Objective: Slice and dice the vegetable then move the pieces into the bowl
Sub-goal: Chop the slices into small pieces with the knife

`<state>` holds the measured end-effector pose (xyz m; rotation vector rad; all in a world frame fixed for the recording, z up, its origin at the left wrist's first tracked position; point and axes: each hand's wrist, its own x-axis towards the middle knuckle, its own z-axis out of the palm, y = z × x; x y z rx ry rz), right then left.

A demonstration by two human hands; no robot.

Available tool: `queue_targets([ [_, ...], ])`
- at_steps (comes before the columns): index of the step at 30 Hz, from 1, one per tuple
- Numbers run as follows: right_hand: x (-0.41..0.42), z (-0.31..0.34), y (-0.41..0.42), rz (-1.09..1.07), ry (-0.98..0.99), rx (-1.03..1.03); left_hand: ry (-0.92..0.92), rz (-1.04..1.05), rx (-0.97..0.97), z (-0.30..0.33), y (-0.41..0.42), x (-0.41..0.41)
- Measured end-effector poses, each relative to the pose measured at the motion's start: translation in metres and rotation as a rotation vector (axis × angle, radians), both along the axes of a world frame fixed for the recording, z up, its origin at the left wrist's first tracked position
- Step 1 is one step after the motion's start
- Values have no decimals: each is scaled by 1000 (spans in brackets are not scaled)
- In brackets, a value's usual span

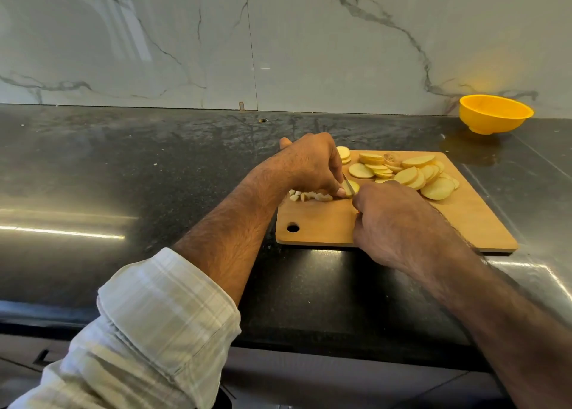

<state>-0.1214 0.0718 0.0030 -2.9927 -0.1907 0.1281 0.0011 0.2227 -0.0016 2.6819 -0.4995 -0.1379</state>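
One head-worn view looks forward and down, close above the wooden cutting board (pixel 322 226), which sits low and right of centre.

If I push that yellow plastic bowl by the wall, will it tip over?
The yellow plastic bowl looks empty and light, so it would probably slide on the glossy black counter. Its foot is narrow under a wide rim, so a push near the rim might tip it.

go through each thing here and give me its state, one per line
potato slices: cut into rounds, piled on the board, not yet diced
diced pieces: small cubes, lying beside the left hand
knife: blade down on a slice, handle hidden
left hand: holds the slice steady
right hand: grips the knife
bowl: upright, looks empty
cutting board: flat on the counter
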Motion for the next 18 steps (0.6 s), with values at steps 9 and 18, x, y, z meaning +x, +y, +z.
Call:
queue_targets([
  [9,-11,-2,-10,25,-74,60,-35,5,10,-1,5,1],
  [18,-7,4,-8,70,-25,-61,-27,22,-12,-2,7,4],
])
